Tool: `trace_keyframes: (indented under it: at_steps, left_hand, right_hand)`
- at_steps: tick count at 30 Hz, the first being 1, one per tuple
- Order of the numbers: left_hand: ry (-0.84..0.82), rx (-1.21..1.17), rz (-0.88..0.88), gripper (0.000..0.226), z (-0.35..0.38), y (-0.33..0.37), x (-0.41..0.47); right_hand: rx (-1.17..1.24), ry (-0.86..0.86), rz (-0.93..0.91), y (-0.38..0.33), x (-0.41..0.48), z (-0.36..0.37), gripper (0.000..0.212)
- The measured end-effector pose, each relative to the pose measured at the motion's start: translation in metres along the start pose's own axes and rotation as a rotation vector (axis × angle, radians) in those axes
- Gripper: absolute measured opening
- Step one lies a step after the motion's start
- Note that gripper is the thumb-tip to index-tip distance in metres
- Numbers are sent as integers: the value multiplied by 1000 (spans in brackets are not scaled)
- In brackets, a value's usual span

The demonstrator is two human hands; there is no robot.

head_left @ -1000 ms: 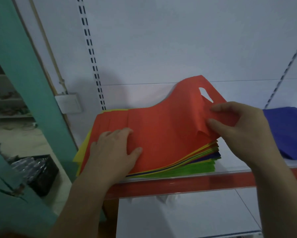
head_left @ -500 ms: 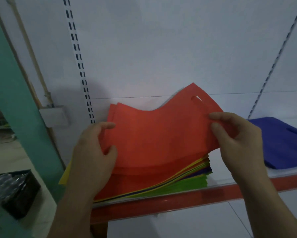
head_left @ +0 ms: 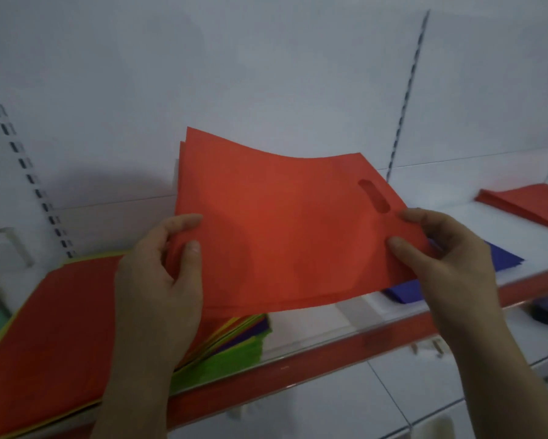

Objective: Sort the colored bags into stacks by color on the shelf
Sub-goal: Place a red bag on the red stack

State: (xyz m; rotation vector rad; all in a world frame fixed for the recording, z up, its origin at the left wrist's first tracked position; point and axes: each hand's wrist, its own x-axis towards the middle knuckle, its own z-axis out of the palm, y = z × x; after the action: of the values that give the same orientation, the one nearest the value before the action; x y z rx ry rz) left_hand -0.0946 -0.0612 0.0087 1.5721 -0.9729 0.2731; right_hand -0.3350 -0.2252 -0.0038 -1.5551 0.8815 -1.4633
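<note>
Lifted clear since a second ago, the red bags (head_left: 285,236) that lay curled on top of the mixed pile (head_left: 60,327) now hang in the air to its right, above the shelf (head_left: 329,353). The left hand (head_left: 161,274) pinches their left edge, thumb in front and fingers curled behind. The right hand (head_left: 449,258) pinches the right edge just below the handle slot (head_left: 374,196). Layered edges at the upper left corner suggest more than one bag is held.

Sorting looks begun but far from finished. A blue stack (head_left: 503,258) lies on the shelf, partly hidden behind the held bags, and a red stack (head_left: 532,207) sits further right, well apart from the hands. The held bags probably belong there. The mixed pile has more red on top, with yellow, purple-blue and green edges showing beneath. No yellow or green stack is in view, so most of the work seems left.
</note>
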Motion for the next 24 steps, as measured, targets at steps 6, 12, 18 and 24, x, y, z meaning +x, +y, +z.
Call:
trace_keyframes:
  at_steps: [6, 12, 18, 24]
  left_hand:
    - [-85, -24, 32, 36, 94, 55, -24]
    - [-126, -19, 22, 40, 205, 106, -66]
    - [-197, -59, -7, 42, 306, 146, -99]
    - [-286, -63, -12, 40, 393, 179, -110]
  right_hand:
    - [-69, 66, -9, 34, 46, -102, 28]
    - [-162, 69, -16, 72, 92, -213, 28]
    - [-125, 69, 69, 95, 132, -312, 34]
    - [-157, 127, 120, 125, 171, -379, 33]
